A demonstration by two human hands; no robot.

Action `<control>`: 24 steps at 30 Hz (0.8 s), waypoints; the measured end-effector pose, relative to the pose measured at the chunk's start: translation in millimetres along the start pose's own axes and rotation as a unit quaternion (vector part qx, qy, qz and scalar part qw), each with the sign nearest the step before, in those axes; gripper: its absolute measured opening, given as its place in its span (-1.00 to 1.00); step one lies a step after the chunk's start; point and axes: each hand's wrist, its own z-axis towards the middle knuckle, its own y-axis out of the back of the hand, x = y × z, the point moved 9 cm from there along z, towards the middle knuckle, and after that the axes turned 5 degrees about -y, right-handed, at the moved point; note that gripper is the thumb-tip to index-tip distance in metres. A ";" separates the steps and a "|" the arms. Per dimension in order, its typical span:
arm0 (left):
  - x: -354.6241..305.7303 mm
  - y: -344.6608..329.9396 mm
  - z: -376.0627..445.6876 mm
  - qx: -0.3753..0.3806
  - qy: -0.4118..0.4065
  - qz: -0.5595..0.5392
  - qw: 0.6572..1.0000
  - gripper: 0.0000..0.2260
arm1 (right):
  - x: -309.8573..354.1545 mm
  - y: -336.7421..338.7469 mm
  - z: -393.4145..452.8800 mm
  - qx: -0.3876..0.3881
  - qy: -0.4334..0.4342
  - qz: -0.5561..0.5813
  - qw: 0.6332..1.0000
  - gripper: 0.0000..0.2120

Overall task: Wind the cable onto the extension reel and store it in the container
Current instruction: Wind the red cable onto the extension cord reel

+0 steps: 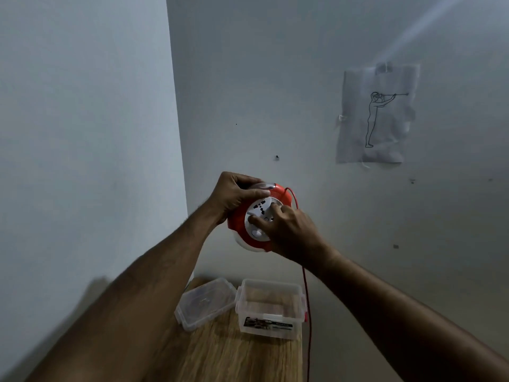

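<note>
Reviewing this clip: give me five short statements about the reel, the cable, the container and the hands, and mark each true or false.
1. The left hand grips the top edge of the extension reel. True.
2. The reel already sits inside the clear container. False: it is held in the air above the wooden table.
3. The red cable hangs from the reel down past the container's right side. True.
4. The lid is clipped onto the container. False: it lies beside it, to the left, and the container is open.
5. The right hand rests on the table. False: its fingers are on the reel's white socket face.
</note>
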 end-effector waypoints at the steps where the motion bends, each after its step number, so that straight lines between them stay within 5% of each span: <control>1: -3.7 -1.0 2.6 0.009 -0.004 0.012 1.000 -0.70 | -2.8 2.5 3.0 -0.013 -0.001 0.001 1.000 -0.33; 7: -16.8 -5.7 13.5 0.044 -0.028 0.043 0.998 -0.69 | -18.1 4.5 5.1 -0.099 -0.105 0.127 0.981 -0.45; 11: -9.8 -6.2 13.1 0.004 -0.040 0.017 0.999 -0.77 | -40.4 -5.1 -15.3 -0.160 -0.356 0.308 0.868 -0.49; 13: -4.8 -9.1 11.5 -0.016 -0.051 0.010 0.999 -0.74 | -41.3 -17.0 -34.1 -0.188 -0.509 0.406 0.735 -0.46; 14: -3.2 -11.6 10.3 -0.024 -0.057 0.018 0.998 -0.73 | -37.4 -30.3 -45.0 -0.187 -0.588 0.467 0.633 -0.45; 16: -1.8 -15.8 7.8 -0.032 -0.073 0.048 0.996 -0.71 | -14.7 -60.6 -61.0 -0.159 -0.716 0.571 0.369 -0.47; 18: 0.4 -17.5 5.8 -0.027 -0.081 0.064 0.994 -0.71 | 11.7 -77.7 -55.2 -0.132 -0.743 0.643 0.131 -0.47; 20: 5.7 -12.6 5.7 -0.024 -0.078 0.068 0.994 -0.70 | 24.9 -85.0 -34.3 -0.151 -0.677 0.719 -0.040 -0.39; 22: 10.1 -3.0 5.9 -0.033 -0.069 0.062 0.995 -0.68 | 26.4 -82.7 -19.0 -0.172 -0.615 0.758 -0.134 -0.39; 24: 9.6 6.0 5.8 -0.045 -0.062 0.045 0.996 -0.70 | 26.5 -76.5 -15.9 -0.135 -0.610 0.773 -0.108 -0.42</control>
